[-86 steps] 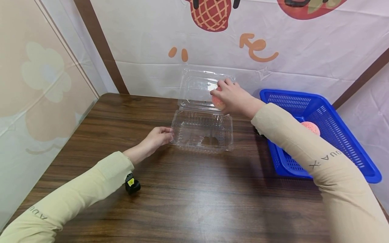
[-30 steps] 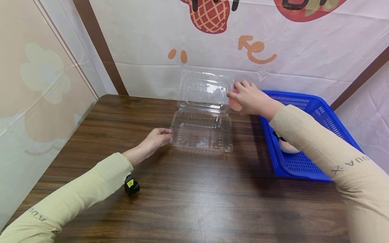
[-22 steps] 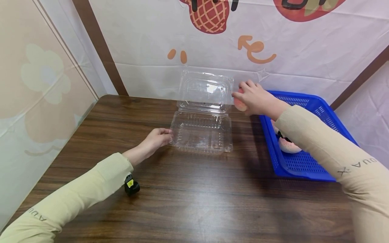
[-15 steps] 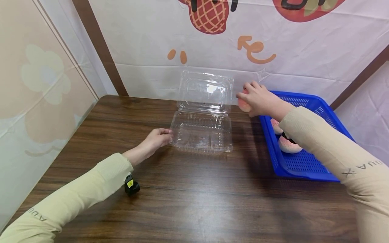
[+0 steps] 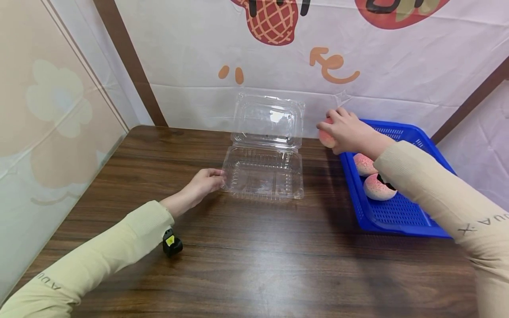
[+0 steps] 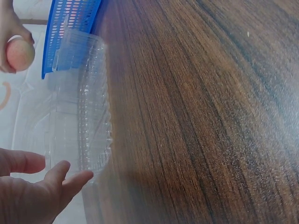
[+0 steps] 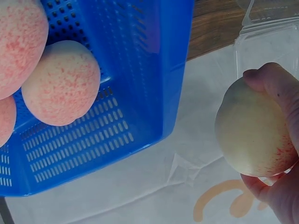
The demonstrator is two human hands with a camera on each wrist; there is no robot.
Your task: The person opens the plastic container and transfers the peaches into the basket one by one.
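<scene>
My right hand [image 5: 350, 132] grips a pink-and-cream peach [image 5: 327, 134] above the table, between the clear clamshell box and the blue basket. The right wrist view shows thumb and fingers curled round this peach [image 7: 252, 128]. My left hand [image 5: 204, 182] is at the left end of the clamshell box [image 5: 262, 174], fingertips at its rim. In the left wrist view the fingers of that hand [image 6: 37, 191] are spread and fairly straight beside the plastic. The lid [image 5: 268, 121] stands raised at the back, and nothing lies in the box.
The blue slotted basket [image 5: 358, 207] stands at the right, partly hidden by my right sleeve. Inside lie several peaches, among them one nearer peach [image 5: 378, 187] and one behind it [image 5: 364, 164]. A printed cloth [image 5: 191, 106] hangs behind the wooden table [image 5: 254, 265].
My right hand has moved right with the peach, from in front of the lid towards the basket. More peaches in the basket have come into sight. The left hand has stayed at the box.
</scene>
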